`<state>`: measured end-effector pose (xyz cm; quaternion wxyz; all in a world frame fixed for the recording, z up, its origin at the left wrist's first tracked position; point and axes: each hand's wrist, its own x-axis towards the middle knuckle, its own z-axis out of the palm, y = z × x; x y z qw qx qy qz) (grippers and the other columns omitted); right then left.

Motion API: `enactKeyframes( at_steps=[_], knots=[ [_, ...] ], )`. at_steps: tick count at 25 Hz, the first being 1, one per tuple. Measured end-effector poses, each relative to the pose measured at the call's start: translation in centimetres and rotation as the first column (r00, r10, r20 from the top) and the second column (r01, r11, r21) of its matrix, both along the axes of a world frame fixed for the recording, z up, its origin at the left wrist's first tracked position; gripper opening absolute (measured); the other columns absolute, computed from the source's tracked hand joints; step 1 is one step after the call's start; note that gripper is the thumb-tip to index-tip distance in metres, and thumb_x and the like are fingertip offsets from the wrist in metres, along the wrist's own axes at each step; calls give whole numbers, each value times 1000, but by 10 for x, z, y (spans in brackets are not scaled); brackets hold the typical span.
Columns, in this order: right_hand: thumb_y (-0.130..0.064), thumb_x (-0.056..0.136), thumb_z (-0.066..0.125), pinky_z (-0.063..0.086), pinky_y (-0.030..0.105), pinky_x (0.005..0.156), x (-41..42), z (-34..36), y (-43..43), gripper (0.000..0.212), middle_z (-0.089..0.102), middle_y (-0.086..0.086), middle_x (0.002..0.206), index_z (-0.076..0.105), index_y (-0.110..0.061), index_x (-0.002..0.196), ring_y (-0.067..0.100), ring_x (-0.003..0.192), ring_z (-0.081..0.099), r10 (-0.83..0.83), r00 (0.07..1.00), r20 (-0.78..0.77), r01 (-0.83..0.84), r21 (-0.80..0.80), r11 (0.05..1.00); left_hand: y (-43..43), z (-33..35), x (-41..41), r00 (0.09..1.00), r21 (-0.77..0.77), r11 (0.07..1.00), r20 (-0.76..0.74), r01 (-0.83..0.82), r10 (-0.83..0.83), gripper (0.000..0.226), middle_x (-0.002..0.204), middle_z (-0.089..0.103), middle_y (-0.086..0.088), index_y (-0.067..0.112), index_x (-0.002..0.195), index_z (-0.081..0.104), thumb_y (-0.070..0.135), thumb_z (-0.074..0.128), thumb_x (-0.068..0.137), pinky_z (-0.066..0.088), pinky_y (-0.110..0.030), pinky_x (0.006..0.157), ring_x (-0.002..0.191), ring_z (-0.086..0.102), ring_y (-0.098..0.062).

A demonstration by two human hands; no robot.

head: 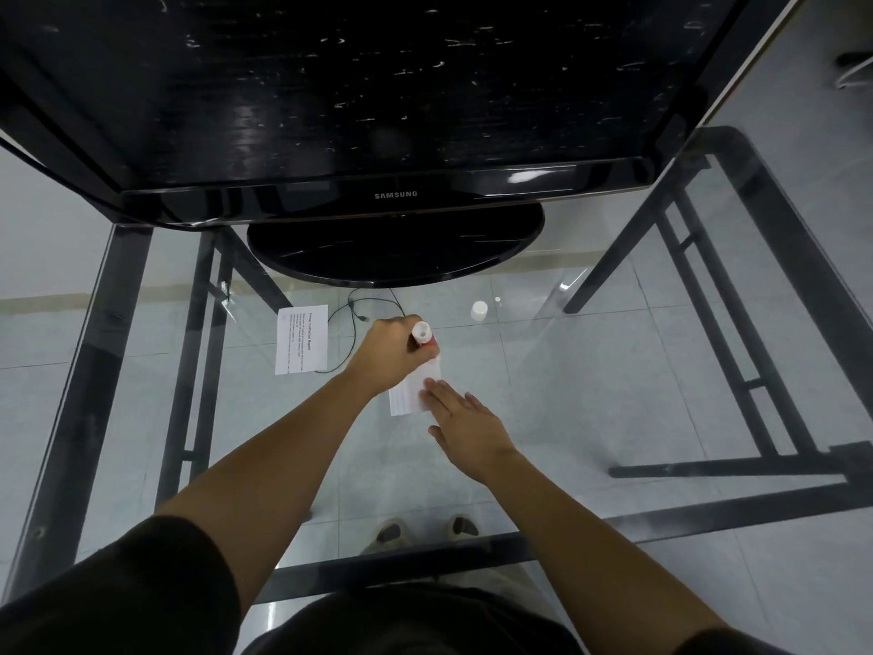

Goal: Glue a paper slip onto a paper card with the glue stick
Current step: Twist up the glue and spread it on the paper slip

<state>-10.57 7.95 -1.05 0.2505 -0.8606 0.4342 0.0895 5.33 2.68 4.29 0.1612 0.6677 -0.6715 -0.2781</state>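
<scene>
My left hand [389, 354] is closed around a red and white glue stick [422, 335], held upright with its lower end down on a small white paper slip [412, 392]. That slip lies on the glass table in the middle of the view. My right hand [465, 420] rests flat, its fingertips pressing the slip's near right part. A larger white printed paper card [301, 338] lies flat to the left, apart from both hands. The glue stick's white cap [478, 310] stands alone on the glass at the far right of the hands.
A black Samsung monitor [396, 195] on a round base [394, 248] fills the far half of the glass table [590, 418]. A thin black cable [352, 319] loops beside the printed card. Dark table frame bars show through the glass.
</scene>
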Motion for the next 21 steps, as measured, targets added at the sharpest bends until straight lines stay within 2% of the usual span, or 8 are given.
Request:
enactKeyframes(
  at_steps=[3, 5, 7, 10, 14, 17, 19, 21],
  knots=[
    [-25, 100, 35, 13, 36, 117, 0, 2, 0, 51, 12, 1, 158, 17, -15, 146, 18, 144, 15, 2, 1000, 17, -2, -20, 1000, -3, -2, 2, 993, -52, 992, -28, -118, 116, 19, 86, 67, -12, 4, 93, 62, 22, 62, 85, 43, -28, 64, 78, 61, -25],
    [-24, 99, 38, 20, 37, 115, 0, 3, 2, 50, 17, 4, 156, 21, -14, 145, 23, 139, 29, -10, 999, 38, 12, -46, 999, -1, 0, 6, 983, -84, 981, -70, -173, 168, 17, 85, 67, -11, 6, 91, 62, 21, 62, 85, 41, -25, 64, 75, 60, -21],
    [-23, 98, 42, 28, 36, 112, -1, 3, 4, 50, 24, 7, 153, 25, -13, 144, 25, 132, 40, -21, 998, 57, 25, -69, 997, 4, 3, 10, 984, -75, 983, -81, -168, 161, 17, 84, 68, -9, 7, 89, 63, 23, 62, 84, 43, -24, 64, 74, 60, -20],
    [-22, 97, 44, 34, 37, 109, -2, 3, 5, 49, 32, 12, 148, 30, -11, 142, 28, 127, 45, -1, 997, 80, 10, -103, 995, 15, 5, 15, 990, 0, 993, -72, -121, 121, 20, 81, 69, -9, 7, 87, 63, 26, 66, 81, 46, -29, 63, 74, 62, -23],
    [-24, 97, 41, 27, 35, 112, -1, 4, 3, 49, 30, 10, 149, 27, -13, 143, 26, 131, 39, 17, 998, 63, -10, -113, 993, 20, -1, 22, 995, 48, 995, -35, -90, 92, 20, 82, 68, -10, 8, 86, 60, 27, 66, 81, 42, -22, 57, 72, 60, -22],
    [-25, 97, 41, 20, 35, 115, 1, 4, 0, 49, 32, 8, 149, 27, -14, 143, 24, 135, 35, 0, 997, 81, 9, -108, 994, 15, -3, 23, 988, -18, 988, -32, -153, 152, 17, 82, 66, -11, 9, 87, 58, 25, 62, 86, 36, -20, 55, 69, 55, -18],
    [-26, 97, 41, 14, 33, 116, -2, 4, 0, 48, 33, 6, 150, 29, -15, 142, 22, 138, 31, -30, 995, 97, 38, -87, 995, 17, -3, 22, 979, -75, 977, -63, -200, 195, 16, 82, 66, -10, 9, 89, 60, 25, 62, 86, 37, -19, 57, 69, 55, -17],
    [-28, 98, 38, 9, 32, 117, -7, 2, 2, 46, 30, 5, 152, 30, -16, 141, 20, 141, 25, -23, 996, 83, 30, -85, 996, 24, -2, 19, 979, -75, 981, -111, -179, 170, 18, 84, 67, -7, 9, 91, 62, 25, 66, 83, 41, -15, 58, 70, 58, -17]
  ],
)
